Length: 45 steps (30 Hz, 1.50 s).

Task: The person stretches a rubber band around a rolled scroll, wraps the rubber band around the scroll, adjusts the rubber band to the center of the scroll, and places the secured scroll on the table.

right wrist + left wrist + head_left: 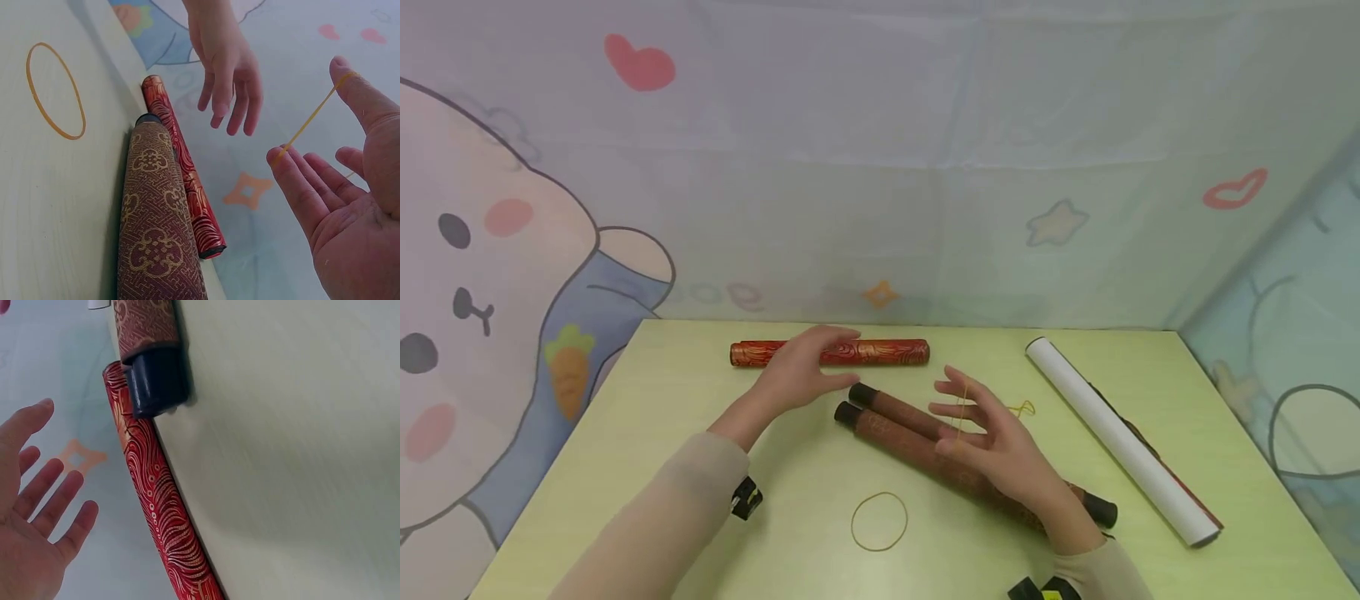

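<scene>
A thin yellow rubber band (309, 120) is stretched between the thumb and fingers of my right hand (1000, 454), which is spread above two brown patterned scrolls. The nearer brown scroll (910, 442) and the farther brown scroll (904, 411) lie side by side on a slant, with black end knobs. My left hand (805, 371) holds nothing; its fingers are extended over a red-and-gold patterned roll (883, 352), part of which it hides in the head view. The left thumb is near the brown scrolls' far ends.
Another yellow rubber band (876, 550) lies as a loop on the pale table (790, 533). A yellow loop (1026, 407) shows just beyond my right hand. At the right lies a white roll (1120, 442) with a dark cord. A printed curtain (880, 208) hangs behind the table.
</scene>
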Available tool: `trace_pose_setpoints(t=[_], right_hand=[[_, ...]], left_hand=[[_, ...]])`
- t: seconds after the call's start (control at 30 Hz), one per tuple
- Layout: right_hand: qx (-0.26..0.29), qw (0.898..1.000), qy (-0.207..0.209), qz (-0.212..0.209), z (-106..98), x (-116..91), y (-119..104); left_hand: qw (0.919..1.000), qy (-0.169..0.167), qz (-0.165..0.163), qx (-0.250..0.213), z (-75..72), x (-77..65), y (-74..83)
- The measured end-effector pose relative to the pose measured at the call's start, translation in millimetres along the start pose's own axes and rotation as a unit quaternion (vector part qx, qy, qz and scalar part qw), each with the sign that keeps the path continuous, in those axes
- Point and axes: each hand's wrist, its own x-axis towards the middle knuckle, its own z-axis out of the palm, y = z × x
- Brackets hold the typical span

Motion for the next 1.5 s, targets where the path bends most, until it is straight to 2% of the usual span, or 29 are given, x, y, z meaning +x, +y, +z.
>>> trace_pose_setpoints(t=[0.17, 0.53, 0.73, 0.97, 1.23, 1.5], right_hand=[[0.002, 1.0, 0.001, -0.002, -1, -1, 2], [0.01, 1.0, 0.0, 0.007, -3, -6, 7], [0.013, 1.0, -0.002, 0.01, -2, -8, 8], [0.005, 1.0, 0.002, 0.012, -2, -11, 9], [0.01, 1.0, 0.004, 0.019, 1, -13, 9], [0.006, 1.0, 0.003, 0.018, 2, -16, 8]], left_hand=[[0.9992, -0.012, 0.006, 0.039, 0.5, 12.3, -6.9], [0.9926, -0.059, -0.014, 0.105, 12.2, 36.3, -26.5], [0.9872, -0.068, -0.025, 0.142, 19.8, 40.3, -31.6], [0.9849, -0.064, -0.023, 0.159, 25.0, 43.6, -35.7], [0.979, -0.051, -0.005, 0.197, 30.4, 44.2, -40.8], [0.9682, -0.055, 0.008, 0.244, 34.4, 45.2, -45.3]])
